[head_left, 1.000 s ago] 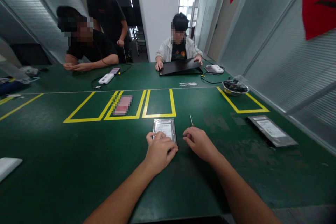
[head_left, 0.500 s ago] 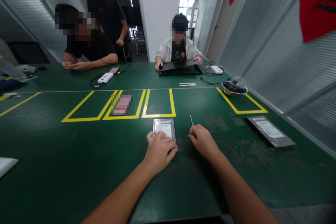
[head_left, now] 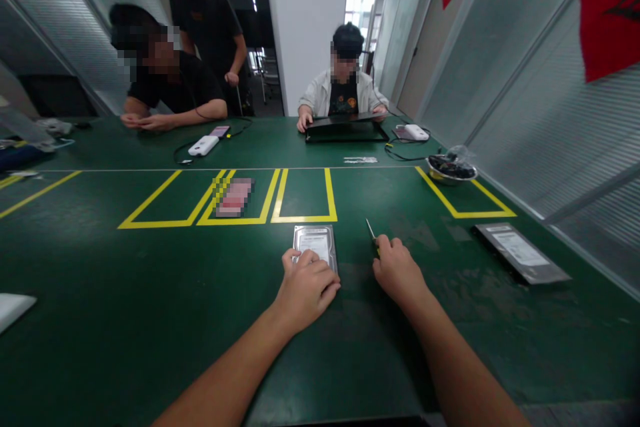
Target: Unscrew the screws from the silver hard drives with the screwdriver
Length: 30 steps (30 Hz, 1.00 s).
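Observation:
A silver hard drive (head_left: 314,238) with a white label lies flat on the green table in front of me. My left hand (head_left: 309,287) grips it from above, fingers curled over its near half and thumb at the right edge, so that part is hidden. To the right, my right hand (head_left: 399,270) is closed around a screwdriver (head_left: 371,229). Its thin metal shaft points forward and slightly left; a bit of yellow handle shows and the rest is inside my fingers. The screwdriver is apart from the drive.
Yellow tape outlines (head_left: 305,219) mark the table beyond the drive. A labelled flat metal unit (head_left: 520,253) lies at right, below a metal bowl (head_left: 453,173) of dark parts. Across the table, a person holds a black panel (head_left: 345,121); two other people are at left.
My right hand has shifted right with the screwdriver, away from the drive, and the shaft leans more to the left. My left hand stays on the drive. The person opposite has lowered the black panel slightly.

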Each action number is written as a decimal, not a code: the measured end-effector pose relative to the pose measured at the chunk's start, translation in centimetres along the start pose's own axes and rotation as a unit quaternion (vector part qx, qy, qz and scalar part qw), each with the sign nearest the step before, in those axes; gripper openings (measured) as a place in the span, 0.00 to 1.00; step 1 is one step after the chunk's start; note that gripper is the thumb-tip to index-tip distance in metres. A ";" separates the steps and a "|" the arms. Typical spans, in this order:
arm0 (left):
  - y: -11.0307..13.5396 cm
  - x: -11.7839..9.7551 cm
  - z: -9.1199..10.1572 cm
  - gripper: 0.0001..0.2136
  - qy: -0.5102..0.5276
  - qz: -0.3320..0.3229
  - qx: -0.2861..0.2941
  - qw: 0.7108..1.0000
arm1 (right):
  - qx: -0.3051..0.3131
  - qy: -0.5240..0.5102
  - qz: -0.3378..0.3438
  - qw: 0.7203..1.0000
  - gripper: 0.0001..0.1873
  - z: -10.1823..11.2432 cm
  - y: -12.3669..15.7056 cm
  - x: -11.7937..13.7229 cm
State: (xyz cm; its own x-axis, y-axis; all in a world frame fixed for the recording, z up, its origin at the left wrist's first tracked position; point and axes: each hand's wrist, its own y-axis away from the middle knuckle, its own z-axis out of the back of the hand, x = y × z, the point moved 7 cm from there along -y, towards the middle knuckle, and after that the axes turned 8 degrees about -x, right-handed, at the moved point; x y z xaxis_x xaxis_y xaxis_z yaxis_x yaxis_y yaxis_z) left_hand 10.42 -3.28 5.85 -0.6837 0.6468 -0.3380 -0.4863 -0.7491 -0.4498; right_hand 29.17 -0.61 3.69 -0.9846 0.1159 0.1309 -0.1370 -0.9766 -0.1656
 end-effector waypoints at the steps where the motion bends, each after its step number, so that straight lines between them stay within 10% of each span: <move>1: 0.0 0.0 0.0 0.06 0.000 -0.001 0.000 1.000 | 0.005 0.002 0.000 1.000 0.15 -0.1 0.0 0.0; 10: 0.1 0.0 0.2 0.06 0.004 0.001 -0.005 1.000 | -0.124 -0.137 0.009 0.983 0.13 1.8 -0.7 -0.7; 20: 0.2 0.2 0.0 0.06 0.005 0.003 -0.003 1.000 | -0.250 -0.601 -0.065 0.756 0.16 4.4 0.1 -1.4; 30: 0.5 0.3 0.5 0.04 0.006 0.011 -0.012 1.000 | -0.251 -0.582 0.006 0.774 0.14 4.3 2.0 1.2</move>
State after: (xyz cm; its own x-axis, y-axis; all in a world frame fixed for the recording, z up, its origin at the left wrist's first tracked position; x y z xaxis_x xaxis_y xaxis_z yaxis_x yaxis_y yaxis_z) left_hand 9.73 -3.53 5.95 -0.6871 0.6323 -0.3578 -0.4587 -0.7594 -0.4614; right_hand 28.20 -3.23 7.68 -0.2613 -0.4192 0.8695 -0.4405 -0.7497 -0.4938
